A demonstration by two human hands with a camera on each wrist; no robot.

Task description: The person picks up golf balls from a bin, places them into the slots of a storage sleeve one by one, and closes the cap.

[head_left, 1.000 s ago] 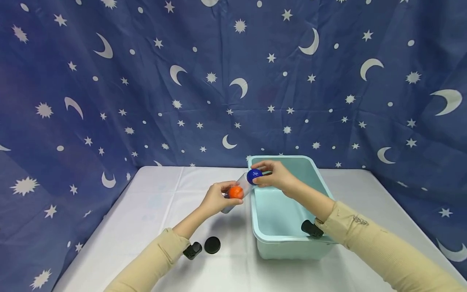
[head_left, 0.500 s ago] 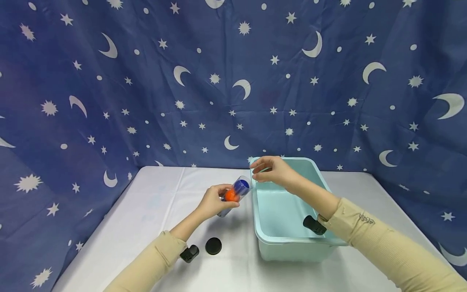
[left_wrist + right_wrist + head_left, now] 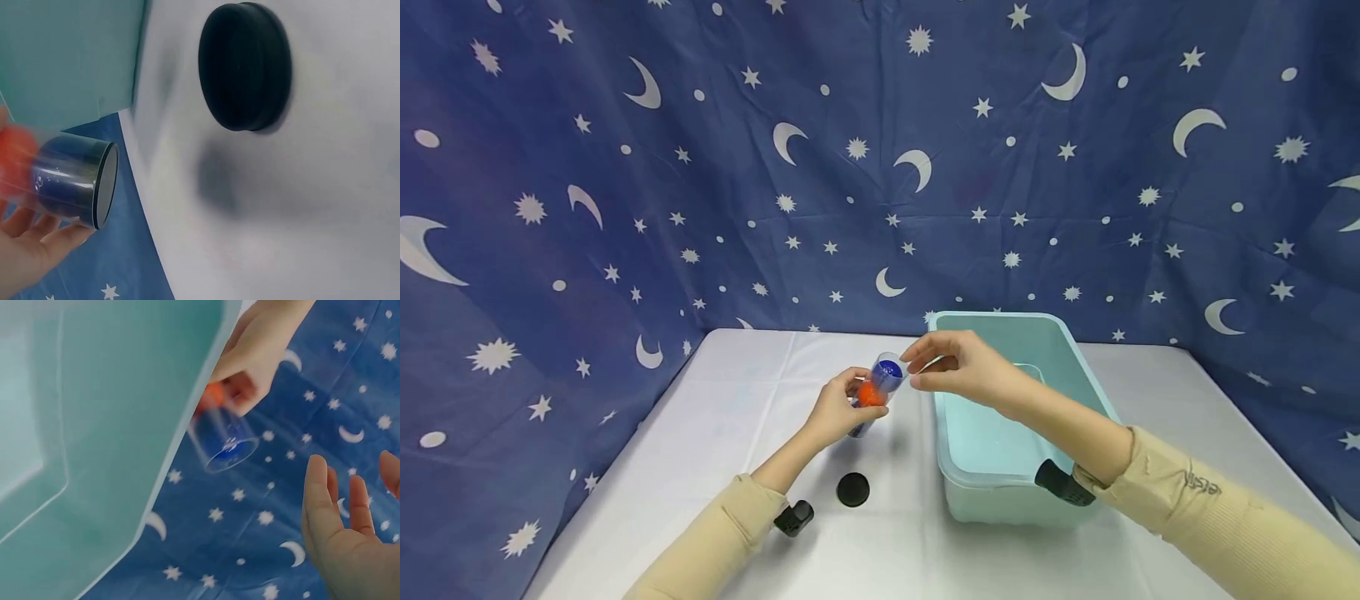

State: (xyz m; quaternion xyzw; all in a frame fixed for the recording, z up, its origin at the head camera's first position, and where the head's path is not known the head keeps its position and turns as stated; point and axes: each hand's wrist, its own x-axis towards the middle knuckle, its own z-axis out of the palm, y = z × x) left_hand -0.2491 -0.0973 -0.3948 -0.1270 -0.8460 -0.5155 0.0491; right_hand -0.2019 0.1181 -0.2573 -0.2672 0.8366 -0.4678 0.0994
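Fingers of the left hand point(image 3: 837, 411) are curled around the mid-body of a clear tube point(image 3: 105, 187), which is held raised and tilted, its uncovered mouth toward the right. This mid-body grip appears chosen to leave both ends unobstructed. Inside, ordered from the mouth down, are a blue ball point(image 3: 887, 372), an orange ball point(image 3: 870, 394) level with the left fingertips, and a dark-blue lower ball point(image 3: 57, 180) next to the base.

Fingers of the right hand point(image 3: 973, 369) are spread and slightly bent, holding nothing. They stand just beside the tube mouth (the right wrist view shows a gap). The tilt presumably serves to present the mouth to these fingers.

Below the left fingers, a round black cap point(image 3: 853, 489) lies on the tabletop point(image 3: 895, 550), hollow side upward. It is probably set aside to keep the mouth accessible; whether it fits the tube cannot be confirmed.

To the right of the left fingers, and beneath the right wrist, stands a pale-green basin point(image 3: 1015, 502), likely positioned for short reach. Beyond both sets of fingers hangs a blue cloth point(image 3: 730, 200) with moons and stars.
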